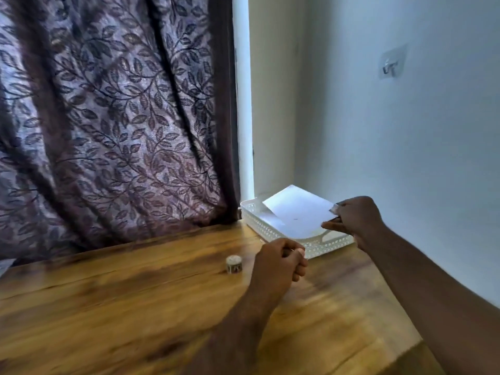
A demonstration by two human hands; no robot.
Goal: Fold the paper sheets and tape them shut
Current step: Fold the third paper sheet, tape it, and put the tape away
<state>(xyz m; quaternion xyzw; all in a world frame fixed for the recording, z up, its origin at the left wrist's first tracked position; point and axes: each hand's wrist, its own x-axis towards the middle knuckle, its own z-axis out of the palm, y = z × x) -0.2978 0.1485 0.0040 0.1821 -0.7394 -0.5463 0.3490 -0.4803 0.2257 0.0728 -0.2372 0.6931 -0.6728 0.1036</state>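
Head-worn view, forward and down, near table (108, 307)

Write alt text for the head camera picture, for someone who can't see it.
A person's right hand pinches the edge of a white paper sheet over a white tray at the far corner of a wooden table. The left hand hovers curled nearby, beside a small tape roll.

A dark, leaf-patterned curtain (108, 117) hangs at the far left, its hem reaching the wooden table (121, 307) that fills the near ground. At the table's far right corner sits a white perforated tray (259, 226), close to the pale wall (405, 158), where a clear adhesive hook (391, 66) is stuck high up.
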